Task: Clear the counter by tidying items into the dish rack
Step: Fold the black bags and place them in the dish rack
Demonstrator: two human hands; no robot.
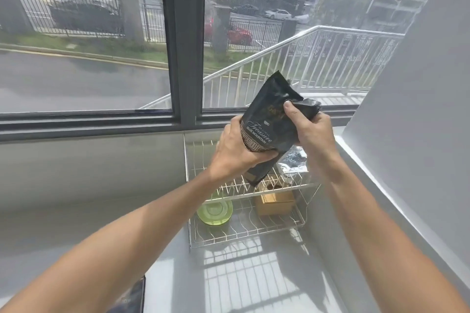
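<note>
A black coffee bag (269, 119) with pale lettering is held tilted above the wire dish rack (244, 234). My left hand (236, 152) grips its lower part from the left. My right hand (309, 127) pinches the bag's folded top at the right. In the rack's lower tier sit a green plate (215, 212) and a brown cardboard box (274, 202). A silvery foil packet (292, 160) lies on the upper tier, partly hidden behind the bag and my right wrist.
The rack stands on a grey counter (76, 211) in the corner, under a large window (84, 33) and beside a white wall (419, 109) on the right. A dark object (134, 295) shows at the bottom edge near my left forearm.
</note>
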